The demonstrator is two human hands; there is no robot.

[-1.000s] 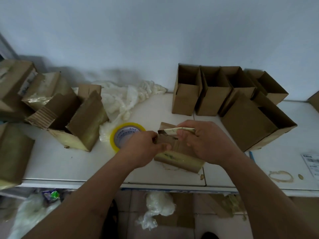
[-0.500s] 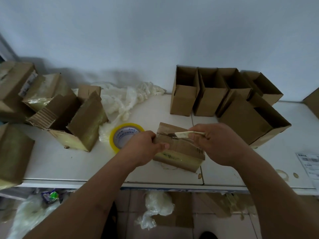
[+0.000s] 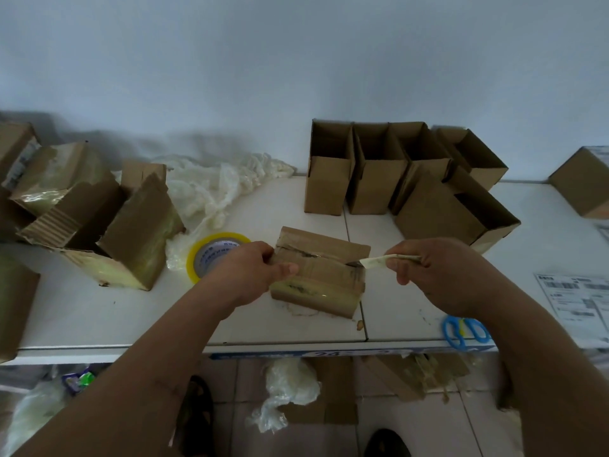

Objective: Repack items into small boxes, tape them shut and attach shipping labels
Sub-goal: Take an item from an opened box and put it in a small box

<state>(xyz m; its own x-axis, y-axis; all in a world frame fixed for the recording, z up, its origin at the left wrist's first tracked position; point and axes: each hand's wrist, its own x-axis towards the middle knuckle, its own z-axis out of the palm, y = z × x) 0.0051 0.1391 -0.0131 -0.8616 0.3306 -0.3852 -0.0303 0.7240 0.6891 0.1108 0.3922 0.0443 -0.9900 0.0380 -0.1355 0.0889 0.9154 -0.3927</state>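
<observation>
A taped cardboard box (image 3: pixel 321 275) lies on the white table (image 3: pixel 99 311) in front of me. My left hand (image 3: pixel 250 275) grips its left end, thumb on the top. My right hand (image 3: pixel 435 272) holds a small utility knife (image 3: pixel 379 260) with a pale handle. The knife's blade tip sits at the right end of the tape seam on the box top, and a dark slit runs along that seam. A roll of clear tape with a yellow core (image 3: pixel 214 255) lies just left of my left hand.
Several open small boxes (image 3: pixel 379 173) stand at the back right. An opened large carton (image 3: pixel 108 232) and crumpled plastic wrap (image 3: pixel 214 189) are on the left. Blue scissors (image 3: pixel 464 331) and shipping labels (image 3: pixel 576 298) lie at the right front edge. Another box (image 3: pixel 583 183) sits far right.
My right hand has drawn the knife rightward along the box top, from above the left part of the seam to its right end. My left hand has kept its grip.
</observation>
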